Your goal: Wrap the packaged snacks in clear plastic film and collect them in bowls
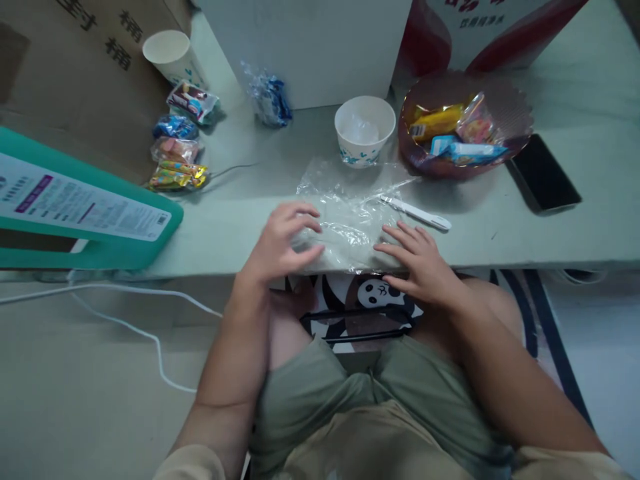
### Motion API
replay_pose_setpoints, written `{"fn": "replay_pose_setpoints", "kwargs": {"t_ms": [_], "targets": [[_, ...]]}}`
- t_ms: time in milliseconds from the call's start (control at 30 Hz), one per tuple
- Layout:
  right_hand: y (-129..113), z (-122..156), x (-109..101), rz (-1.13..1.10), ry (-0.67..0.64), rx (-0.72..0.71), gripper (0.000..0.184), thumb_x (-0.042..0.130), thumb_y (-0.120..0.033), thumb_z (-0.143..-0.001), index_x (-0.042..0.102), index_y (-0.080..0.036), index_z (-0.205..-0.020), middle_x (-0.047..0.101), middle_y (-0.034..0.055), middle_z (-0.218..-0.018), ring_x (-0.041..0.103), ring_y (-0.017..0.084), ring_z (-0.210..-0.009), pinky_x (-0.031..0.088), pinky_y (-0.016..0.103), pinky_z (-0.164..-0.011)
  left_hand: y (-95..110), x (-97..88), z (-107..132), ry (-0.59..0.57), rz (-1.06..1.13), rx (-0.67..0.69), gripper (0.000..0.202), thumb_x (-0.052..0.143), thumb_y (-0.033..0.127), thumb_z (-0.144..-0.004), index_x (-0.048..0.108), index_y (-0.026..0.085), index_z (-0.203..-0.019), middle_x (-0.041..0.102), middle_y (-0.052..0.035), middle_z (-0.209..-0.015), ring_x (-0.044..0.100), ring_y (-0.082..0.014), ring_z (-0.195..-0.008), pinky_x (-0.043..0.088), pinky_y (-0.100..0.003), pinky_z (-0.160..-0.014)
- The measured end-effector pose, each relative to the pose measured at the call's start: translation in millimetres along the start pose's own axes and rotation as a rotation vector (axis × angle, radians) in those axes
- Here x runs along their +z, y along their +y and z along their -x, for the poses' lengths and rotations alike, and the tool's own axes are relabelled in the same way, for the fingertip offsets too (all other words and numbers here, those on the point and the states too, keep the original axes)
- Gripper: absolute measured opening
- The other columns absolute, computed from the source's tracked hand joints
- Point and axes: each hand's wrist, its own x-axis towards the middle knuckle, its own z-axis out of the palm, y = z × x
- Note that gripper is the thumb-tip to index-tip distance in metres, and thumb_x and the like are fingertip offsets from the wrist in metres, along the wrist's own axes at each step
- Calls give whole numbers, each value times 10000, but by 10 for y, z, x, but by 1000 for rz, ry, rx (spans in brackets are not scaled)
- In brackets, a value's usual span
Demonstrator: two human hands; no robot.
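A clear plastic bag (350, 223) lies crinkled on the table near its front edge. At the bag's left side is my left hand (287, 240), its fingers apart and curved, with nothing in them. My right hand (413, 257) is spread at the bag's right edge and holds nothing. I cannot tell whether the fingertips press on the plastic. Just beyond my right hand, a white-handled scalpel-like knife (423, 215) lies with its tip on the bag. Behind the bag stands a paper cup (364, 137) with something clear and crumpled inside.
At the right, a scalloped bowl (465, 163) holds wrapped snacks, beside a phone (545, 177). Several packaged snacks (180, 147) line up at the left near another paper cup (173, 57) and a blue wrapper (273, 100). A green container (150, 233) and cardboard box (100, 80) stand left.
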Motion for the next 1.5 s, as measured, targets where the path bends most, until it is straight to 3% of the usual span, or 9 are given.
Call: {"fn": "replay_pose_setpoints", "kwargs": {"t_ms": [67,167,333,533,700,833,1067,1233,1500], "targets": [[-5,0,-2,8,9,6,406,712,-220,-844,716,-333,-1234,532,77,-1609,436,397,-1529,351,713,-1185,72,56,64,-262,-74,12,390,861,322,-693,735,290,-1061,648,-82,-1385,480,-381,-1452,319,-609,-1251],[-5,-5,-28,-97,130,-17,114,679,-241,-888,765,-290,-944,636,69,-1505,523,371,-1468,399,672,-1169,58,121,100,-377,-172,-79,466,858,248,-696,742,299,-1145,559,-89,-1546,351,-433,-1555,255,-682,-1260],[19,45,-139,-591,371,94,87,654,-326,-958,727,-286,-982,803,54,-1108,707,298,-1247,516,557,-1115,42,40,39,-249,-27,-43,77,682,219,-821,752,221,-853,708,-87,-1366,552,-355,-1432,413,-564,-1199],[139,124,-147,-817,347,27,852,865,-683,-680,580,-359,-1414,681,71,-1432,497,348,-1496,386,593,-1248,121,-12,-36,60,475,-314,215,709,388,-852,719,174,-836,789,-74,-846,737,-177,-796,574,-283,-722],[28,-14,-108,-571,459,151,174,764,-432,-884,708,-274,-933,743,75,-1286,614,331,-1379,475,580,-1163,111,-53,-92,78,643,-432,236,761,394,-770,709,164,-768,765,-63,-753,699,-147,-667,452,-208,-503],[-100,-131,-29,-732,511,128,412,838,-512,-784,661,-274,-1070,764,84,-1176,723,293,-1190,569,498,-1054,129,-59,-122,52,556,-510,254,745,392,-748,709,150,-677,732,-54,-678,642,-115,-541,349,-198,-424],[-156,-200,44,-780,618,476,367,702,-576,-899,626,-229,-807,684,-21,-653,697,152,-631,585,304,-679,70,-68,-85,37,586,-475,341,812,482,-733,757,162,-835,800,-93,-826,746,-185,-749,507,-232,-580],[-49,-279,-6,-900,774,675,392,751,-569,-800,559,-230,-840,662,-54,-658,654,115,-517,545,243,-545,5,-73,-84,-269,515,-305,431,925,428,-609,786,195,-944,808,-109,-1080,747,-252,-1057,575,-370,-973],[-50,-242,-39,-807,722,738,273,661,-415,-829,526,-245,-994,600,-79,-605,443,83,-373,320,206,-388,-7,181,-276,394,731,-435,319,707,507,-814,600,214,-748,697,-5,-681,698,-134,-677,551,-244,-658]]}}
